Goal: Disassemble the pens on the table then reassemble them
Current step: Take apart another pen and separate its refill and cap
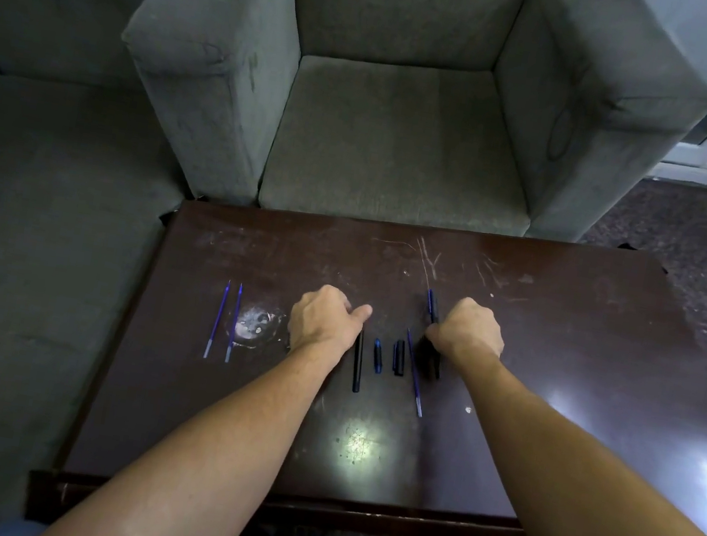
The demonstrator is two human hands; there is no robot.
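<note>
Both hands among pen parts on the bench (554,392)
Right hand (469,330) fingers closed around a pen (431,304); left hand (323,318) fingers curled, contents hidden.

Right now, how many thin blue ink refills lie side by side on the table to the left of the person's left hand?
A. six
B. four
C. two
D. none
C: two blue ink refills lie nearly parallel on the dark table, apart from the left hand, with no others beside them there.
</note>
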